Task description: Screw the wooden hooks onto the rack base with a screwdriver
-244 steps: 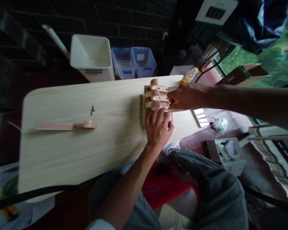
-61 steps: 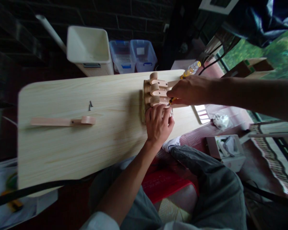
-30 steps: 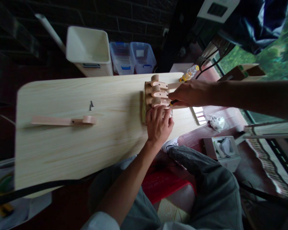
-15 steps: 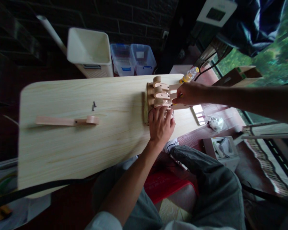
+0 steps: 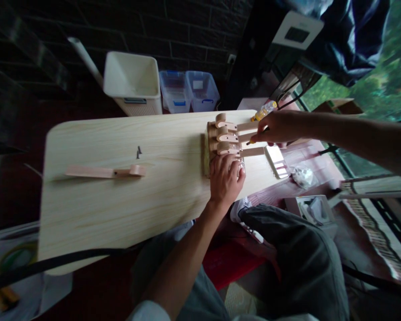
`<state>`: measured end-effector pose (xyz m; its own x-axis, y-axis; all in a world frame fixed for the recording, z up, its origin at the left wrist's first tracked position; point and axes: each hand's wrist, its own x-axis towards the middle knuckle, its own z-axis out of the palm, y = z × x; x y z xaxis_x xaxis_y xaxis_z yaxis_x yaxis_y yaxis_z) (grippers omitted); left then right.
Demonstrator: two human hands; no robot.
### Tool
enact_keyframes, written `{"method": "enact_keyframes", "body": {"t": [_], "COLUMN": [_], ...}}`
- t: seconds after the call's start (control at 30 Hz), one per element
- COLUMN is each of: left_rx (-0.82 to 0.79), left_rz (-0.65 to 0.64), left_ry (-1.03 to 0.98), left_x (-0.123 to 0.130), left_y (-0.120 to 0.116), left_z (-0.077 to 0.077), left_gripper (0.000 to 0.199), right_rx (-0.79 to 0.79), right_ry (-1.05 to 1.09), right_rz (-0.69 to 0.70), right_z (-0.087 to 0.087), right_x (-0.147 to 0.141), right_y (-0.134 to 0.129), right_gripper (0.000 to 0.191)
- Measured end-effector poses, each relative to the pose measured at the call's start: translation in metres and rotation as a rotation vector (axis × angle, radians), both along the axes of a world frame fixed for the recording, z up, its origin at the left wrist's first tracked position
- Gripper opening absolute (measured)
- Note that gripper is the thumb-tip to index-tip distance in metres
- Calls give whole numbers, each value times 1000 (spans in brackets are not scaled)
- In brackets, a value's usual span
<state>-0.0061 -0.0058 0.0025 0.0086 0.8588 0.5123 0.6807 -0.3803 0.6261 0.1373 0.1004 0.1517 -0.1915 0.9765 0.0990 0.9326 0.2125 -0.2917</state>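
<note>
Wooden assembly (image 5: 227,137) gripped by left hand (image 5: 225,179) at frame centre, yellow tool (image 5: 252,141) pinched by right hand (image 5: 276,127), centre right.

Pale wooden assembly (image 5: 224,138) beside yellow tool (image 5: 251,141)

- Left forearm (image 5: 190,247) slanting up across the near edge of the table (image 5: 103,218).
- Left hand (image 5: 226,176) palm down, fingers bent, toward the right end.
- Right forearm (image 5: 341,132) nearly level, reaching in from the right.
- Right hand (image 5: 276,128) near the far right corner, fingers curled, apparently pinching; fingertips dim.
</note>
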Motion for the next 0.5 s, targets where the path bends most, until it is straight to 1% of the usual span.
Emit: {"method": "enact_keyframes", "body": {"t": [0.1,0.2,0.27,0.3,0.33,0.37,0.4,0.47,0.5], "left_rx": [46,119,132,126,122,112,99,73,65], "left_rz": [31,144,219,237,244,239,225,199,193], "left_ry": [-80,-199,-243,-253,-256,-255,-255,-248,-241], "left_x": [-8,-22,-32,-36,-39,-42,-44,-45,-45], "left_y": [0,5,11,14,17,19,21,23,23], "left_z": [2,5,5,5,4,3,1,-2,-3], "left_gripper": [4,13,17,18,19,20,21,23,25], "right_rx": [31,72,83,78,148,183,218,326,368], "right_ry": [62,154,277,371,519,647,730,815,836], "right_rz": [-44,-93,-100,-103,-147,-193,-241,-319,-338], "right_z": [3,8,0,-10,-22,-37,-54,-84,-96], "right_x": [20,45,58,60,61,59,55,46,42], "right_y": [-8,-4,0,0,0,-2,-5,-10,-13], "right_gripper": [55,56,55,54,53,50,48,44,42]}}
